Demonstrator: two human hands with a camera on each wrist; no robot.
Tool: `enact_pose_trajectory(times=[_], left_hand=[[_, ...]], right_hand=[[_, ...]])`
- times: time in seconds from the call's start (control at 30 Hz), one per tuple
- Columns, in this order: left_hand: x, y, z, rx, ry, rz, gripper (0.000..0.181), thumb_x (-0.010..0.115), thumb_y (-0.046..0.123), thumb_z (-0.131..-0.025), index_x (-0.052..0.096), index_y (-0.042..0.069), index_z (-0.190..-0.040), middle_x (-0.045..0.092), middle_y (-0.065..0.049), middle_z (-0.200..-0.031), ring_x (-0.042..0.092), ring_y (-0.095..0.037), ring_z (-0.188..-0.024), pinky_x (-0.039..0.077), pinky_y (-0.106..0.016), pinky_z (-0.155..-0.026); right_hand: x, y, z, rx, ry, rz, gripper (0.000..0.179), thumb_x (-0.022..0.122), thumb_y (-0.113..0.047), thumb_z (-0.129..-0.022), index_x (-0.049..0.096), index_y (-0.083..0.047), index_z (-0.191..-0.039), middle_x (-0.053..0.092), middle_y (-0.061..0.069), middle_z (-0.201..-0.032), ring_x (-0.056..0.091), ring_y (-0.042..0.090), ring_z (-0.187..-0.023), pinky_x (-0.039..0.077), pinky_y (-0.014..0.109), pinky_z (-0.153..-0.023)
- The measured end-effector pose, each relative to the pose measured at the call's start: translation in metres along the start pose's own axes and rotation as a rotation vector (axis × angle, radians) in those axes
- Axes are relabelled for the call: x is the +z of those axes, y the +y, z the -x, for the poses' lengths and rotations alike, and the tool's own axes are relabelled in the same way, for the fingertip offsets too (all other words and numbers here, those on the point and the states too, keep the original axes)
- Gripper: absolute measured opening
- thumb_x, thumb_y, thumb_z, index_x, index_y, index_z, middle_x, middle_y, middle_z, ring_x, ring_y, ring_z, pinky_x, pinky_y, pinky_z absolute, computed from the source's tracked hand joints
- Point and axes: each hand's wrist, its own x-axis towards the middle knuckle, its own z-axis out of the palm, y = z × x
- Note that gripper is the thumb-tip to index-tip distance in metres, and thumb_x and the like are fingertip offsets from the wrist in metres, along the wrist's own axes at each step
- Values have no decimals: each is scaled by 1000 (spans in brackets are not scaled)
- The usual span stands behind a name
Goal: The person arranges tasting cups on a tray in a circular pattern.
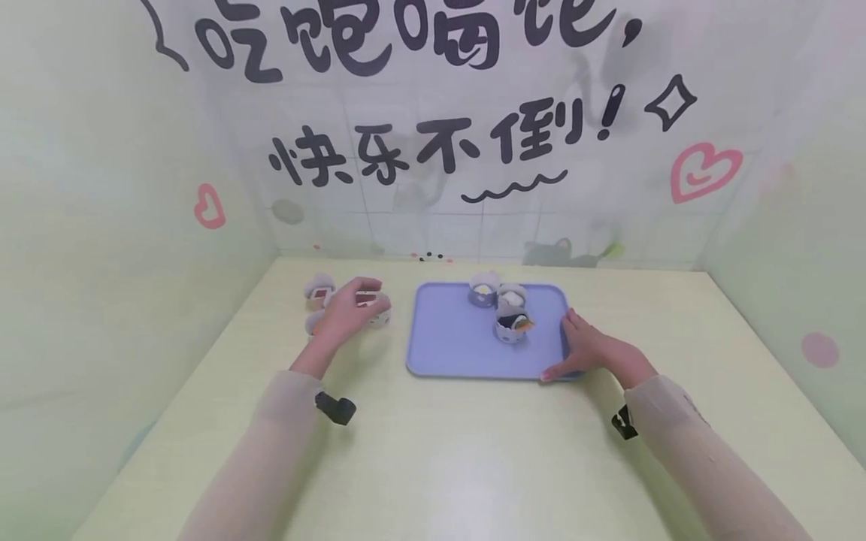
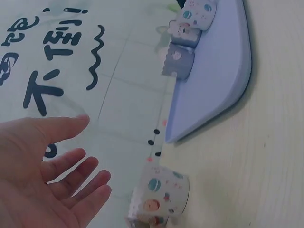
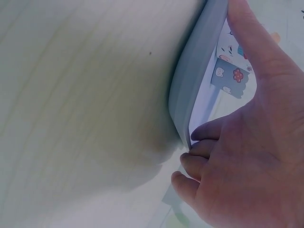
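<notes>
My left hand (image 1: 346,309) hovers over a group of small cups at the left of the table. Its fingers are loosely bent and apart, and in the left wrist view the palm holds nothing. Just beyond the fingertips stands a white patterned cup (image 2: 164,192). My right hand (image 1: 590,347) grips the near right corner of a blue tray (image 1: 460,353), thumb along the near rim and fingers at the right side. On the tray stand a grey cup (image 1: 483,294), a second cup (image 1: 511,297) and a white patterned cup (image 1: 510,332) with dark, orange and green contents.
Beside my left hand are a cup with reddish contents (image 1: 320,291) and another cup (image 1: 312,323), partly hidden by the hand. A white wall (image 1: 419,218) with black lettering rises behind the table (image 1: 433,466). Side walls stand left and right.
</notes>
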Motion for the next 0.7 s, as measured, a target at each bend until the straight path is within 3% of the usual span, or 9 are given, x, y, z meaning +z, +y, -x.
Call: enact_pose_trajectory(times=[0.13,0.4,0.7], left_hand=[[-23,-14,6,2,49,-42,52,65,22,-96,48,0,-140,50,-23,-147,49,-42,-135,46,-51,-111],[-61,-39,18,-63,116,-71,55,63,27,-98,45,2,-143,47,-24,-149,44,-43,-140,44,-55,-111],[-74,-67,27,-152,115,-73,79,67,38,-95,29,-1,-152,34,-26,-157,34,-45,-145,37,-57,-115]], right_hand=[[-1,2,1,-4,-3,3,136,84,-57,-70,7,25,-147,0,45,-155,5,57,-147,15,62,-122],[-3,1,1,-7,-8,7,135,84,-56,-71,7,25,-147,0,45,-156,5,58,-147,15,63,-122],[-3,3,2,-12,2,2,136,85,-56,-70,7,24,-147,0,45,-155,5,58,-147,15,62,-122]])
